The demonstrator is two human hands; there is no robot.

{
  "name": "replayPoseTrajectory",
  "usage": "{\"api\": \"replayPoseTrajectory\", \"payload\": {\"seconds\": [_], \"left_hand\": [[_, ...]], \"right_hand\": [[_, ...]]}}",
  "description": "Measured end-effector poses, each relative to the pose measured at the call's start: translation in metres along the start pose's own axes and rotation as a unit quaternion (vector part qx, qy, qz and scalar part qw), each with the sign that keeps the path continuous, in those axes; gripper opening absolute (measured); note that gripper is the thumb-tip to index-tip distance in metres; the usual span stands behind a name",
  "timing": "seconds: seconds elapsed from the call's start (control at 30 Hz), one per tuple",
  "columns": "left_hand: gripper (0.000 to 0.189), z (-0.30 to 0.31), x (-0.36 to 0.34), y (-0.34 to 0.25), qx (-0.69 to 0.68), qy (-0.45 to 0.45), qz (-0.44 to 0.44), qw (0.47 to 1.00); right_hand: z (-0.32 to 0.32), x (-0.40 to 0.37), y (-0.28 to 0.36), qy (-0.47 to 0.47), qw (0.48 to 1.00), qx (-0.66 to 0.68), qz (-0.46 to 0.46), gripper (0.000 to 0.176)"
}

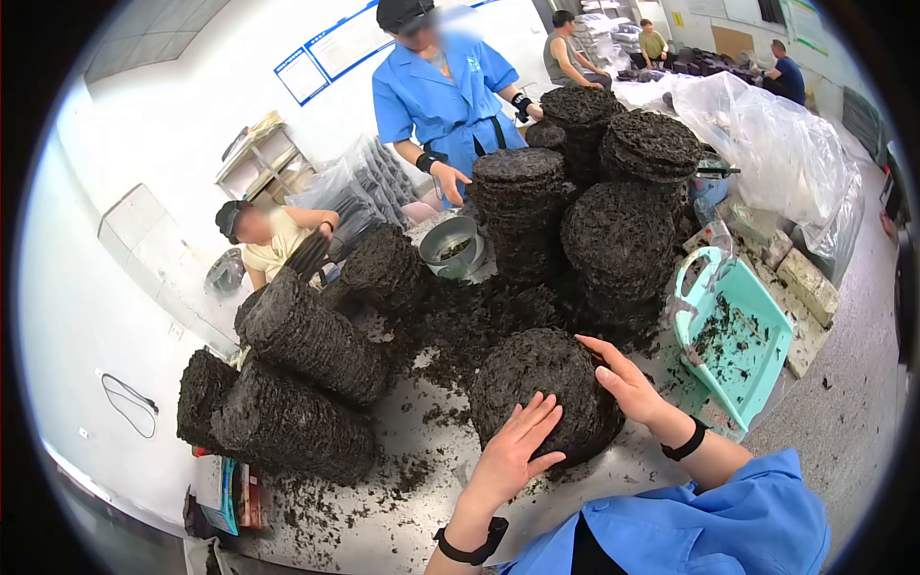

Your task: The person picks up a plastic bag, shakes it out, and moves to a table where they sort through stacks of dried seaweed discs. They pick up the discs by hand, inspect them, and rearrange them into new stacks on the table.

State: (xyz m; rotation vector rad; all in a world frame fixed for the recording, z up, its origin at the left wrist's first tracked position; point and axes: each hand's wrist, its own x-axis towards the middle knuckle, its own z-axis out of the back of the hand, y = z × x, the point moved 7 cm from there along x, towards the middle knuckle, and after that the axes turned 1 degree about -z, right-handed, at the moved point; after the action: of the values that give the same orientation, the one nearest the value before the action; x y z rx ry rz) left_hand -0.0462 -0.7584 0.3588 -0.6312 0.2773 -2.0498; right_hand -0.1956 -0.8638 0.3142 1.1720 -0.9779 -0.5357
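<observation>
A stack of round, dark, dried seaweed-like sheets stands on the table in front of me. My left hand lies on its near top edge with the fingers stretched out. On the right side, my right hand rests against the stack's rim, fingers extended and thumb lower down. Neither hand grips anything. Behind this pile are taller stacks of the same discs, and more stacks lie tilted on their sides to the left. Part of the pile's near side is hidden by my left hand.
Dark crumbs litter the metal table. A turquoise basket holding scraps sits at right, beside pale blocks. A grey-green bowl stands at the back. A co-worker in blue stands across the table; another person handles discs at left.
</observation>
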Motion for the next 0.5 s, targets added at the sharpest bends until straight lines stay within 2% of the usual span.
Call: {"api": "replayPoseTrajectory", "payload": {"seconds": [0.1, 0.17, 0.2, 0.23, 0.27, 0.3, 0.37, 0.43, 0.5], "left_hand": [[0.053, 0.006, -0.008, 0.005, -0.045, -0.049, -0.004, 0.998], [0.044, 0.035, -0.018, 0.012, -0.090, -0.181, 0.066, 0.977], [0.043, 0.050, -0.033, 0.023, -0.060, -0.267, 0.111, 0.956], [0.042, 0.065, -0.052, 0.036, -0.028, -0.352, 0.156, 0.923], [0.046, 0.074, -0.073, 0.059, -0.100, -0.450, 0.179, 0.869], [0.050, 0.077, -0.097, 0.086, -0.168, -0.543, 0.197, 0.799], [0.051, 0.064, -0.142, 0.130, -0.290, -0.645, 0.261, 0.657], [0.053, 0.042, -0.179, 0.161, -0.311, -0.636, 0.295, 0.641], [0.054, 0.010, -0.207, 0.183, -0.412, -0.654, 0.286, 0.566]], "right_hand": [[-0.004, 0.000, 0.002, -0.002, 1.000, 0.024, 0.005, 0.058], [-0.005, -0.001, 0.007, 0.003, 1.000, 0.012, 0.009, 0.061], [-0.004, -0.001, 0.009, -0.003, 1.000, 0.006, -0.007, 0.064], [-0.004, 0.000, 0.009, -0.007, 1.000, 0.000, -0.022, 0.068], [-0.002, 0.000, 0.000, -0.009, 1.000, 0.020, -0.022, 0.069], [0.000, 0.000, -0.002, -0.010, 0.999, 0.032, -0.028, 0.068], [0.002, -0.002, -0.006, -0.016, 0.999, 0.028, -0.029, 0.068], [0.002, -0.004, -0.002, -0.017, 0.999, 0.021, -0.028, 0.067], [0.001, -0.005, -0.002, -0.022, 0.999, 0.024, -0.037, 0.069]]}}
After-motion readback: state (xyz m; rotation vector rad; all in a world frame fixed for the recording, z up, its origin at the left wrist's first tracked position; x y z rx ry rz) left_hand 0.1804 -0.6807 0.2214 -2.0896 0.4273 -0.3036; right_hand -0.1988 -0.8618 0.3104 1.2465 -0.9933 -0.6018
